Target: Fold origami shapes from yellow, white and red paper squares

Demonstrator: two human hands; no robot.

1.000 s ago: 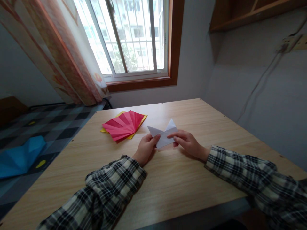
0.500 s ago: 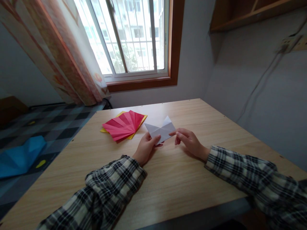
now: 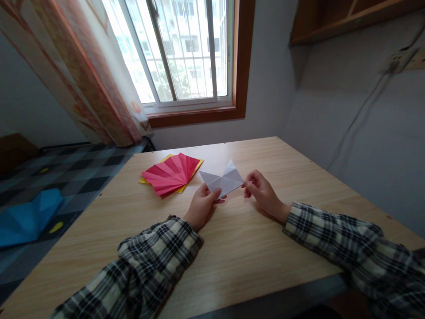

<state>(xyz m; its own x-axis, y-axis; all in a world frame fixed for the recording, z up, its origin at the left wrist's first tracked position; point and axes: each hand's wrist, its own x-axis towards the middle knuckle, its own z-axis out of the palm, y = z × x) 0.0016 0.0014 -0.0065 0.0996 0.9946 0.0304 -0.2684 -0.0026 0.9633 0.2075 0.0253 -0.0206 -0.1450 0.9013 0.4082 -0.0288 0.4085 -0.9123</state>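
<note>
A white folded paper (image 3: pixel 223 180) with creases and two points is held just above the wooden table (image 3: pixel 232 248). My left hand (image 3: pixel 203 206) pinches its lower left edge between thumb and fingers. My right hand (image 3: pixel 262 193) pinches the paper's right tip with thumb and forefinger. Both arms wear plaid sleeves.
A red pleated paper fan (image 3: pixel 170 173) lies on a yellow sheet (image 3: pixel 195 169) at the table's far left. A blue folded paper (image 3: pixel 28 217) rests on the checkered floor to the left. Curtain and window stand behind; a wall runs close along the right.
The white paper has been turned and spread flatter. My right hand has slid from the paper's middle out to its right tip. My left hand has stayed in place.
</note>
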